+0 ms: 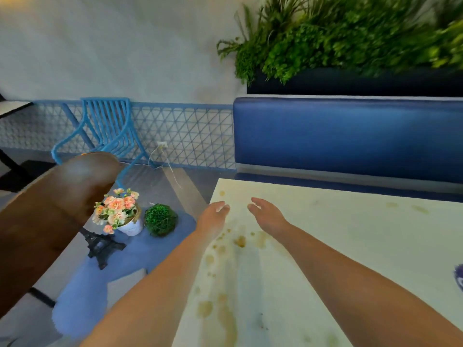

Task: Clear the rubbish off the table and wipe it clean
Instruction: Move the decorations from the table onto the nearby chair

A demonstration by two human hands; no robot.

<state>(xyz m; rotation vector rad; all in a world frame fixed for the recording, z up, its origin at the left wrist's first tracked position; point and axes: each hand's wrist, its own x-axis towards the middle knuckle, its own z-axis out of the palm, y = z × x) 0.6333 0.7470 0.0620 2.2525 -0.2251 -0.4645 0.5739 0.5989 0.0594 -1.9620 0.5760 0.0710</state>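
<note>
1. Table (350, 246): white, rigid, flat, probably smooth and slick when wet; spread beneath and beyond both sets of fingertips. Judged heavy; no lifting needed, only wiping.
2. Brown stains (240, 241): dried splashes just behind the fingertips, toward the wrists. Likely to need firm rubbing.
3. Left hand (213, 217), right hand (268, 216): fingers straight, loosely apart, holding nothing.
4. No cloth or rubbish identifiable.

White table (350, 246) — brown stains (240, 241) splashed along left side, fainter marks (419, 209) near far right. Dark blue-purple item (459, 278) at right edge — cut off, unclear what.
</note>
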